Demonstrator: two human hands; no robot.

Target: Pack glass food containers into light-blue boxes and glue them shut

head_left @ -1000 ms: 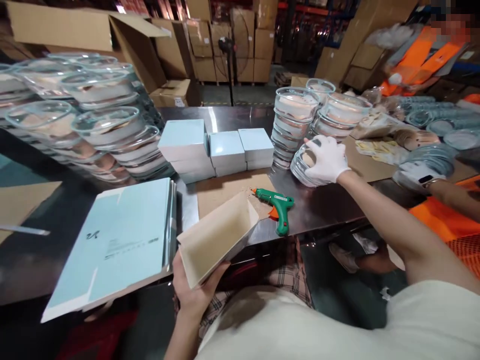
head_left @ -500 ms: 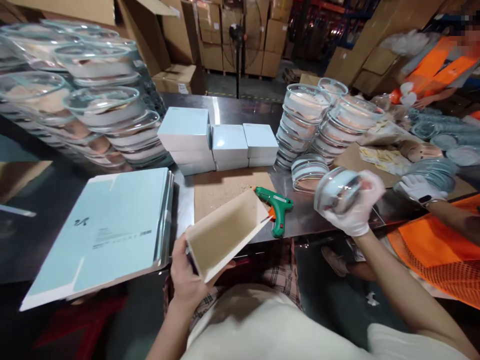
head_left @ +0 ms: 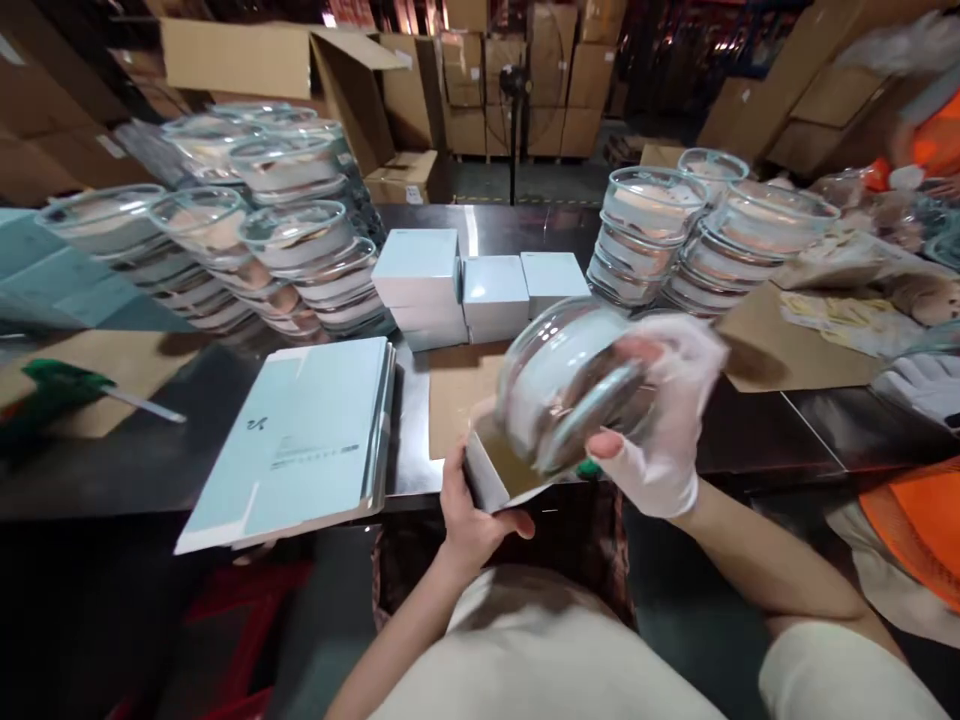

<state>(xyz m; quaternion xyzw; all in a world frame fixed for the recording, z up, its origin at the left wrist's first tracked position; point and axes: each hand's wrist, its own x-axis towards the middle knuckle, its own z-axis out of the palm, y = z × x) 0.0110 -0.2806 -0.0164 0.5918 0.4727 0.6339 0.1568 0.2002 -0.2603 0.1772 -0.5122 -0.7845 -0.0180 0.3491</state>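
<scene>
We are seeing blurred glassware [head_left: 559,378] covering much of the open carton [head_left: 489,478], and cannot tell whether any is inside. Our gloved right hand [head_left: 675,425] is gripping the tilted glassware; our bare left hand [head_left: 474,530] is cupping the carton's near end.

Dim warehouse stacked with cartons beyond a metal table

Past the far edge of the dark, glossy metal table [head_left: 555,226], a black pedestal fan [head_left: 513,82] stands before a wall of stacked brown cartons [head_left: 589,72]. Grey floor [head_left: 551,178] shows between them. Beyond the far left stretch of that edge are a large open carton [head_left: 236,58], flaps spread, and a smaller labelled carton [head_left: 403,180]. Tall cardboard [head_left: 754,75] leans beyond the far right part. Below the near edge, toward the left, a red stool [head_left: 247,625] sits in shadow. Pinkish lights glow high at the back; a pale reflection [head_left: 472,228] streaks the tabletop.
</scene>
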